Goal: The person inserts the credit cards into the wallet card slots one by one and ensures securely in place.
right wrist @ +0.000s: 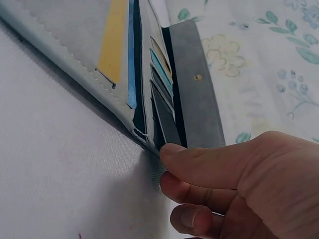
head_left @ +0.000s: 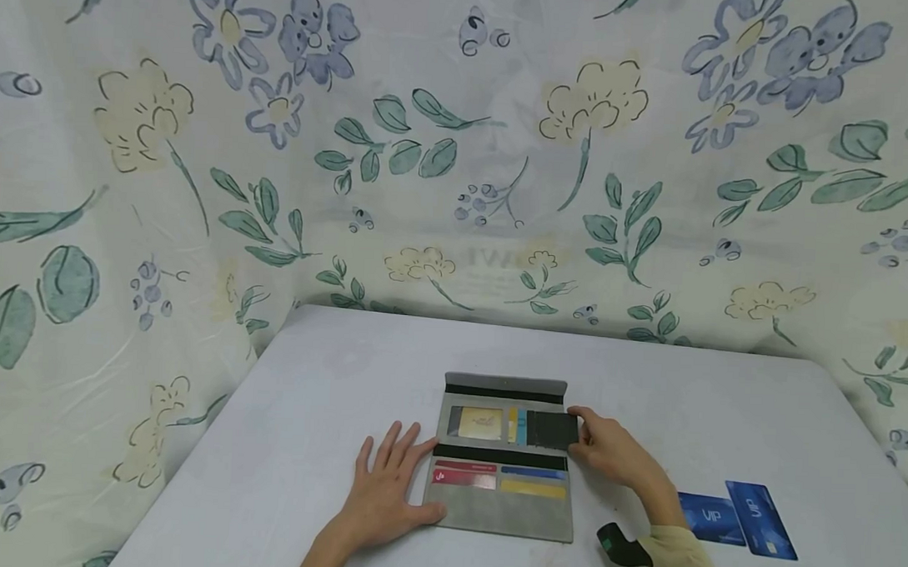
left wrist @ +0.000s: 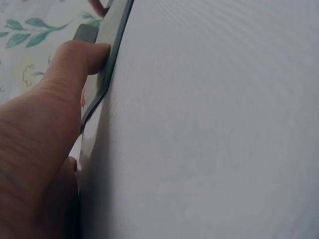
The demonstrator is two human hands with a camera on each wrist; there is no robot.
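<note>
With the right hand [head_left: 617,448], pinches the outer edge of a flat black card [head_left: 552,430] between thumb and bent fingers, at the right end of the upper panel of a grey, stitched wallet [head_left: 498,519] spread flat. With the left hand [head_left: 388,491], fingers splayed and nearly straight, merely rests the thumb on the wallet's left edge, index fingertip beside it. Beneath everything, a smooth white desk [head_left: 267,477]; to the right on it, two blue cards marked VIP [head_left: 763,521], overlapping. Behind and along the left, a white sheet [head_left: 506,85] printed with blue flowers, yellow blooms and green leaves. Partly covered by the right wrist, the left end of the lower blue card. Cut off at the bottom of the head view, the left forearm and a pale yellow sleeve [head_left: 680,562]. Too small to read, the print on the pocketed cards [head_left: 464,479].
</note>
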